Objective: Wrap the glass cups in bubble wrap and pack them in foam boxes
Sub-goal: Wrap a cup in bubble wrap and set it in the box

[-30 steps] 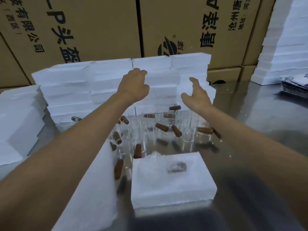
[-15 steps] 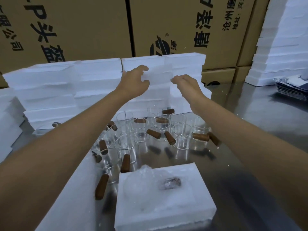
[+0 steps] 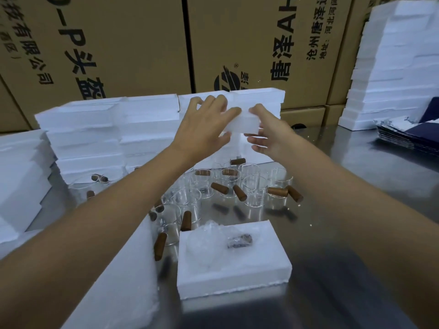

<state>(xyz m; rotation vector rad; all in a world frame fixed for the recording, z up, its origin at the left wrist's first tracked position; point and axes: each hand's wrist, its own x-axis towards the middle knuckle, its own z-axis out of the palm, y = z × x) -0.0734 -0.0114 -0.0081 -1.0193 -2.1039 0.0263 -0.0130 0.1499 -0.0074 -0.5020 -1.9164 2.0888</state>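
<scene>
Left hand (image 3: 206,124): fingers spread over the top and left end of a foam piece (image 3: 242,123), thumb under it
Right hand (image 3: 268,136): fingers curled round the right end of the same piece; both hands clamped on it, close together
Foam piece: held against the far foam stack (image 3: 114,129), above the cups
Cups (image 3: 254,188): clear glass with brown handles, clustered upright on the counter (image 3: 356,210) between the far stack and the near box
Near box (image 3: 232,269): open foam box at near centre, holding a cup wrapped in bubble wrap (image 3: 213,241)
Foam slab (image 3: 123,281): near left, just beside the box
Cartons (image 3: 133,43): printed cardboard, behind the stack
Right stack (image 3: 399,67): tall foam pile, far right
</scene>
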